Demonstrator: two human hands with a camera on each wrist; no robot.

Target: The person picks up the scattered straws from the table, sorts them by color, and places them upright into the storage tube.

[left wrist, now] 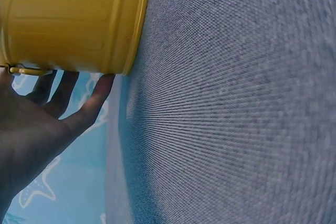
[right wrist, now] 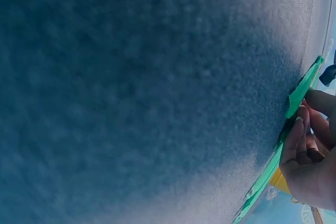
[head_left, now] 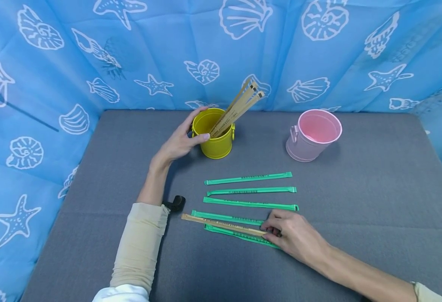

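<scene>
My left hand [head_left: 180,141] holds the rim and side of a yellow bucket [head_left: 216,147], its thumb at the front of the rim; in the left wrist view fingertips touch the bucket's side. Several brown paper-wrapped straws [head_left: 240,110] stand tilted to the right in this bucket. My right hand [head_left: 294,235] pinches the right end of another brown wrapped straw [head_left: 221,224] between thumb and fingers. Under and beside it lie green wrapped straws, one just behind [head_left: 224,217] and one just in front [head_left: 240,235]. Right-hand fingers hide these straws' right ends.
Farther back lie more green wrapped straws [head_left: 248,178], roughly parallel. A pink bucket [head_left: 307,144] stands at the back right. The grey tabletop [head_left: 375,188] ends at a blue curtain [head_left: 153,50] with white shell prints. A black wrist device [head_left: 176,203] sits by my left sleeve.
</scene>
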